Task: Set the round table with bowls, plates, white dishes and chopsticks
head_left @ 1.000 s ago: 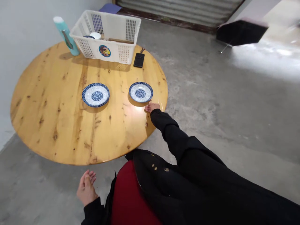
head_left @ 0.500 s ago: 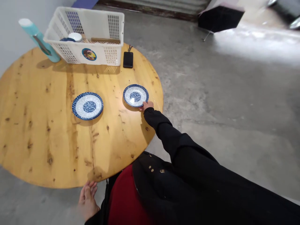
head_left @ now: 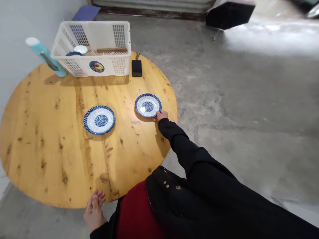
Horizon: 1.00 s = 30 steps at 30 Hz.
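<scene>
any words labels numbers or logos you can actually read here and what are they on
Nothing can be read as text.
The round sticker on the white plastic basket shows a palm-tree picture; any lettering on it is too small to read.
The black phone and teal bottle show nothing legible.

A: Are the fingers of the person's right hand (head_left: 161, 116) under the rim of the plate (head_left: 148, 105)?
B: That cannot be told, since the far side of the hand is hidden from the head camera
A: And the basket (head_left: 74, 67), far beyond those fingers?
B: Its white plastic wall hides part of a blue-rimmed dish (head_left: 73, 53), and the wooden sticks (head_left: 112, 50) are too small to name
A: The black umbrella (head_left: 229, 12), up and right of the fingers?
B: The top edge of the picture cuts it off
</scene>
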Motion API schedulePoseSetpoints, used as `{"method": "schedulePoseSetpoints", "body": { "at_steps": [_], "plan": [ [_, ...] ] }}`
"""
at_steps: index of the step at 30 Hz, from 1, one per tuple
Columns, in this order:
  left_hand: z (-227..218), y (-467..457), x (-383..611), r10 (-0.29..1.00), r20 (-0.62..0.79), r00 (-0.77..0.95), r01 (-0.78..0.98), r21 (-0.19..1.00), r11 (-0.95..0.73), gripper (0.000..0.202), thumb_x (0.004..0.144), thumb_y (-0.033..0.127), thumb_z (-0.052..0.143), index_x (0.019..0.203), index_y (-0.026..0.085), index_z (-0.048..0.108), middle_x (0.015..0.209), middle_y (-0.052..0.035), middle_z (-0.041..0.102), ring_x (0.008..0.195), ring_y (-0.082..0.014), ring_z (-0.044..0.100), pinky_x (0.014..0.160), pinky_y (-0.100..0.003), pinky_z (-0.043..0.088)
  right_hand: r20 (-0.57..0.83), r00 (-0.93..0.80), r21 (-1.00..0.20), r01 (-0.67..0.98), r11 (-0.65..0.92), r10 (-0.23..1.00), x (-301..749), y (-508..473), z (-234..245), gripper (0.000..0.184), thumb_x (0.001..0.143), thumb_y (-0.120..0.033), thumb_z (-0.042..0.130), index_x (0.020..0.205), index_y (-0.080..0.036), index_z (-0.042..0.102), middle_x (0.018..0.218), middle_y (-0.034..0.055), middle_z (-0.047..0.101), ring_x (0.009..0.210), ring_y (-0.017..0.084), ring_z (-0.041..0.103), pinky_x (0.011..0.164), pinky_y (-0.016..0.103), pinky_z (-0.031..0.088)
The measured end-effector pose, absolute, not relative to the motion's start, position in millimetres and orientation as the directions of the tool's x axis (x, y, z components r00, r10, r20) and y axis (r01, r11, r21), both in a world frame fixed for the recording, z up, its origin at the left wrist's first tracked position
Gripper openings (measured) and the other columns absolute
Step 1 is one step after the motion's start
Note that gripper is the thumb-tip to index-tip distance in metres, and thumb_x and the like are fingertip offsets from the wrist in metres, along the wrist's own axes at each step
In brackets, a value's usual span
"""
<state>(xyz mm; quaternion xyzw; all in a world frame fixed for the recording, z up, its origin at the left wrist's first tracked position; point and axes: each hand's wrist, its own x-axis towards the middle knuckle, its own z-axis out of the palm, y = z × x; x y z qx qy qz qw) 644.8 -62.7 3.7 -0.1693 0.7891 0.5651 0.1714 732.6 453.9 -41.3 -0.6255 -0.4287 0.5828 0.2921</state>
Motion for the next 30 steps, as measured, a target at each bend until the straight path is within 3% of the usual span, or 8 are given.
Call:
{"method": "schedulePoseSetpoints", "body": {
  "at_steps": [3,7,14,21,30],
  "plan": [
    [1,-56,644,-0.048,-0.482,-0.875,-0.471,0.824,0.316,0.044,0.066,0.048,0.073,0.094,0.014,0.070,0.081,-0.0079,0.074,0.072,-0.0217,0.072,0.069,-0.035,0.060,-0.503,-0.059,-0.852,0.198,-0.484,0.862,739,442,-39,0.009,0.088,-0.018,0.057,0.079,-0.016,0.059,0.048,-0.0004,0.058,0.045,0.016,0.062,0.044,0.025,0.053],
    [7,-38,629,0.034,-0.460,-0.887,-0.422,0.840,0.341,0.053,0.070,0.053,0.070,0.099,0.010,0.069,0.085,-0.0115,0.073,0.074,-0.0197,0.071,0.068,-0.032,0.058,-0.507,-0.082,-0.852,0.201,-0.484,0.858,750,428,-39,0.021,0.094,-0.025,0.054,0.073,-0.020,0.054,0.050,0.0004,0.060,0.042,0.013,0.060,0.040,0.023,0.052],
    [5,-15,597,0.103,-0.421,-0.901,-0.369,0.870,0.327,0.047,0.075,0.049,0.068,0.103,0.011,0.071,0.087,-0.0092,0.074,0.075,-0.0176,0.071,0.068,-0.028,0.059,-0.515,-0.061,-0.843,0.214,-0.493,0.855,737,431,-32,0.016,0.088,-0.022,0.063,0.077,-0.019,0.053,0.048,-0.0009,0.059,0.037,0.014,0.057,0.036,0.022,0.050],
    [-10,-15,597,0.105,-0.515,-0.851,-0.461,0.827,0.323,0.048,0.071,0.049,0.070,0.100,0.011,0.070,0.083,-0.0079,0.074,0.074,-0.0201,0.072,0.069,-0.031,0.061,-0.449,0.006,-0.880,0.166,-0.444,0.893,729,442,-42,0.012,0.079,-0.010,0.056,0.072,-0.019,0.054,0.044,-0.0025,0.056,0.042,0.015,0.060,0.043,0.023,0.054],
    [-11,-15,599,0.087,-0.547,-0.833,-0.487,0.798,0.354,0.044,0.067,0.052,0.069,0.096,0.017,0.070,0.084,-0.0055,0.074,0.078,-0.0222,0.073,0.075,-0.035,0.062,-0.440,0.012,-0.882,0.183,-0.435,0.898,731,443,-45,0.009,0.073,-0.012,0.053,0.068,-0.019,0.054,0.041,-0.0011,0.056,0.040,0.017,0.059,0.039,0.024,0.052]
  ]
}}
